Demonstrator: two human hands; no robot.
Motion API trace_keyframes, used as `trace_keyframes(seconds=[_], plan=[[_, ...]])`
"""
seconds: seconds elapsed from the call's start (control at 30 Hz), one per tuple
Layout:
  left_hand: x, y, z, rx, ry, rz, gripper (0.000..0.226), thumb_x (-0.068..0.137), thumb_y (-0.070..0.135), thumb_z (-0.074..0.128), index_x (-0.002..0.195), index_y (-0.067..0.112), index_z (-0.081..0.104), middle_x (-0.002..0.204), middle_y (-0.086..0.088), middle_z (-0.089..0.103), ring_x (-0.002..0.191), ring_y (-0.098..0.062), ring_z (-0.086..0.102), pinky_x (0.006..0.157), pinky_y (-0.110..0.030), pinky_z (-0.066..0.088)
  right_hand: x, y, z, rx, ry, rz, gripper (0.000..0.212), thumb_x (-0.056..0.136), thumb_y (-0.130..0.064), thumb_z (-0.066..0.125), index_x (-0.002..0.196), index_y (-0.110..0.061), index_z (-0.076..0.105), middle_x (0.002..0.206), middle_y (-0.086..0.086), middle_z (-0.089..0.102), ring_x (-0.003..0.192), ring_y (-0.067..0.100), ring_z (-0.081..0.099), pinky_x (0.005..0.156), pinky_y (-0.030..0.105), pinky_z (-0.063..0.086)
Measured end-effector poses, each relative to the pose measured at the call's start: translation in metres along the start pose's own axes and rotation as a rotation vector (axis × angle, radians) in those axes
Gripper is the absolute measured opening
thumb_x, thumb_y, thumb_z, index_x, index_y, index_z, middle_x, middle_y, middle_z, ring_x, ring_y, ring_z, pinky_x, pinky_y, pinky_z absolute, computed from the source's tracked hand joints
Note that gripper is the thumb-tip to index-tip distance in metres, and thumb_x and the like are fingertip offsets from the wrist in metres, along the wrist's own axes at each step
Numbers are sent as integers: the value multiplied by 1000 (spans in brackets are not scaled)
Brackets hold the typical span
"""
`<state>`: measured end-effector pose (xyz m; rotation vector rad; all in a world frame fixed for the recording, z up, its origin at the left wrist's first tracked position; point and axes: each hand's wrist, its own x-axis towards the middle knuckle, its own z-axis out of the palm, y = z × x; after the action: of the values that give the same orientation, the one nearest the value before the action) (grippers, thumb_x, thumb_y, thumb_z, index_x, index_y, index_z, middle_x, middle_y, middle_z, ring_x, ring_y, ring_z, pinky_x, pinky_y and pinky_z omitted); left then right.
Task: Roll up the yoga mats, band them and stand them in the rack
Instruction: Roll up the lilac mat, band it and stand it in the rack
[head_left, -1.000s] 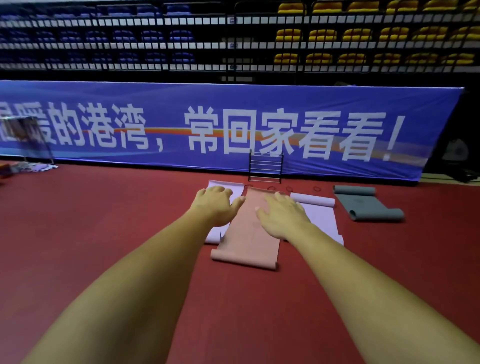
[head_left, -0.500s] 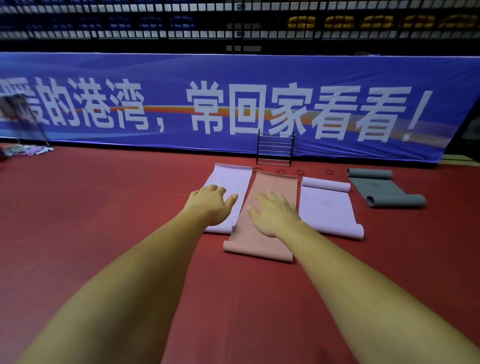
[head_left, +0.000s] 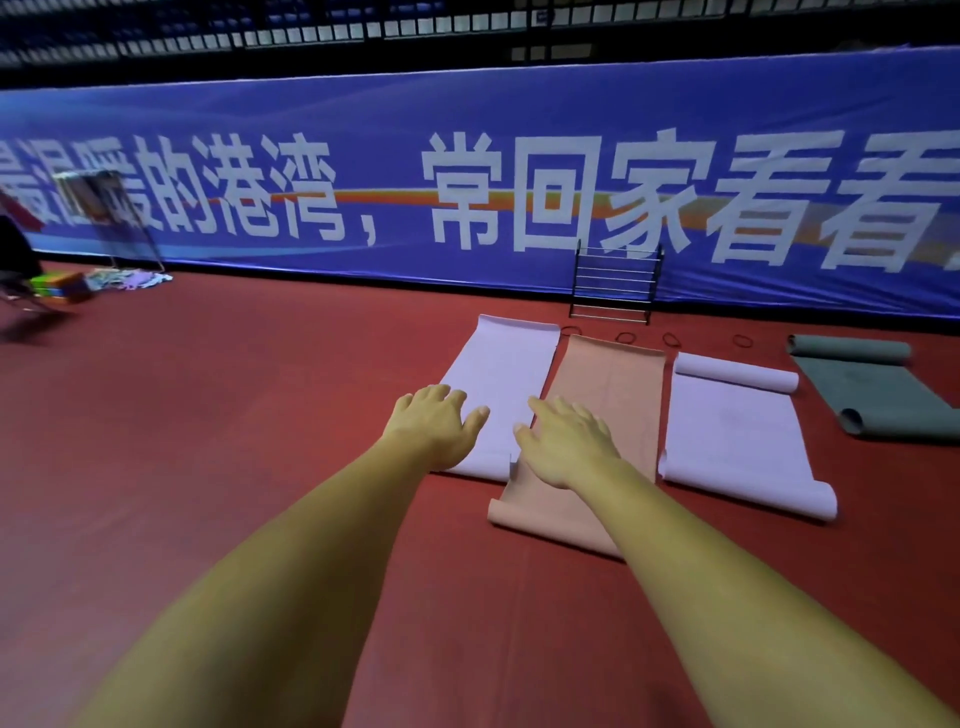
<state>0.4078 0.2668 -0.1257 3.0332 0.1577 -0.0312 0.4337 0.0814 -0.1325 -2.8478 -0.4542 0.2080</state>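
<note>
Legible text: one item.

Carrier: a long blue fabric banner (head_left: 467, 109) that spans the full width of the frame in its upper half.

Lettering: large white Chinese characters in a single horizontal row, crossed by an orange stripe.

Readable string, left to right: "的港湾,常回家看看".

The characters before "的", at the left edge of the frame, are blurred. They are also partly covered by a metal-framed stand (head_left: 111, 218) and cannot be read with certainty.

The right edge of the frame cuts the row off just after the second "看".

A black wire rack (head_left: 613, 283) stands in front of the banner, at the foot of "家".
</note>
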Motion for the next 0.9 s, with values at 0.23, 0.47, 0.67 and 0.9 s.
trace_keyframes(seconds=[0.23,0.47,0.67,0.9], plan=[[104,-16,2,-25,23,-22,61,106,54,24,152,17,39,162,-7,31,149,-24,26,119,-43,17,119,10,-7,-28,-8,-21,59,105,-51,23,159,-27,20,163,8,25,148,31,22,120,50,20],[193,-50,15,-39,14,-23,63,105,56,24,154,17,35,163,-7,29,151,-24,24,120,-44,16,213,1,4,-11,-47,-22,61,105,-53,21,160,-28,18,168,8,15,152,32,14,122,51,14],[279,-98,35,3,-76,-40,64,104,59,21,147,16,43,146,-8,49,134,-28,44,113,-44,28,306,-18,29,17,-87,19,62,104,-57,19,160,-29,19,167,7,17,152,32,15,122,52,14],[397,-169,54,6,-128,5,61,105,57,22,140,14,48,143,-8,50,133,-28,44,112,-43,28,424,-54,55,21,-139,101,62,105,-57,19,160,-29,18,168,7,15,153,32,12,123,49,12]])
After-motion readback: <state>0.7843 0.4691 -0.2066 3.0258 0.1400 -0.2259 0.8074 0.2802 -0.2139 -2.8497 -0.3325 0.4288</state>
